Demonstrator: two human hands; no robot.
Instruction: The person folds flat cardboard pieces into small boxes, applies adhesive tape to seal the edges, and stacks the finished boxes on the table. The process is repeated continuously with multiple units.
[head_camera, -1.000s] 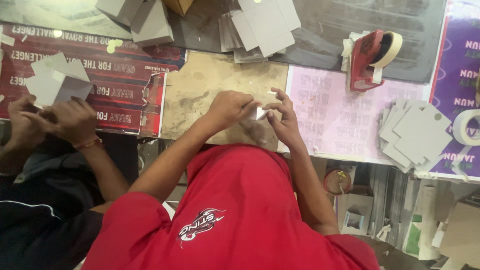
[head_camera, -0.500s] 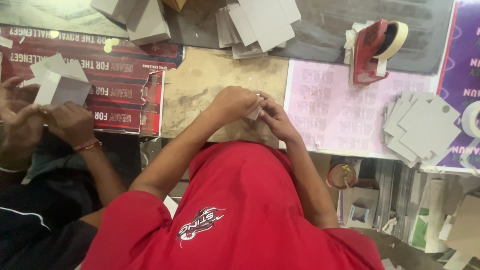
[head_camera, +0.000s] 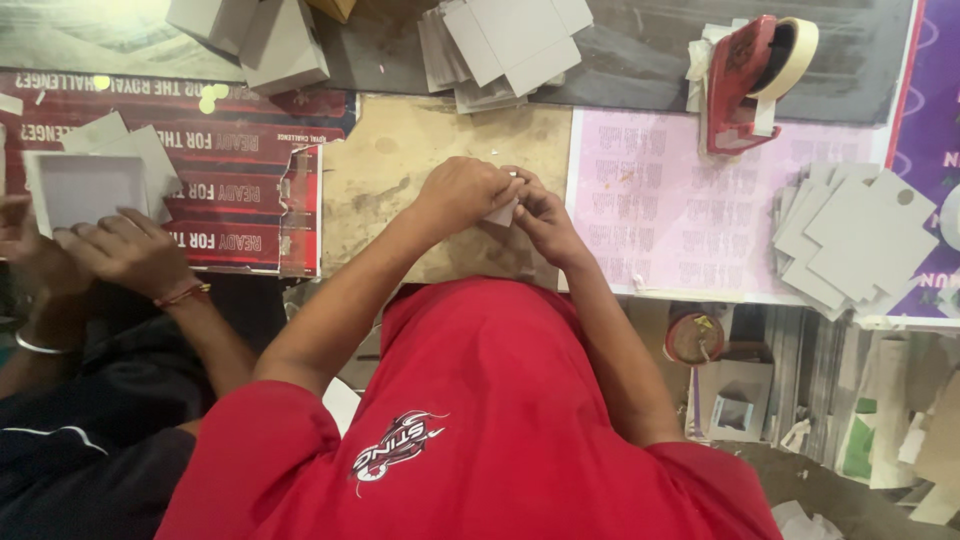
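Note:
My left hand (head_camera: 462, 192) and my right hand (head_camera: 545, 222) meet over the brown worktop (head_camera: 400, 160), just beyond my red shirt. Both pinch a small pale card piece (head_camera: 500, 213) between the fingertips; my fingers hide most of it. My left hand is curled into a loose fist over the piece. My right hand's fingers press against it from the right.
A co-worker's hand (head_camera: 125, 250) at the left rests on a shallow grey box tray (head_camera: 85, 188). A red tape dispenser (head_camera: 745, 80) stands at the back right. Grey card cut-outs (head_camera: 860, 235) are piled at the right, more card blanks (head_camera: 510, 45) and folded boxes (head_camera: 255, 40) at the back.
My right hand's spread fingers have closed in against my left hand around the card piece. The co-worker's hands have shifted on the grey box tray.

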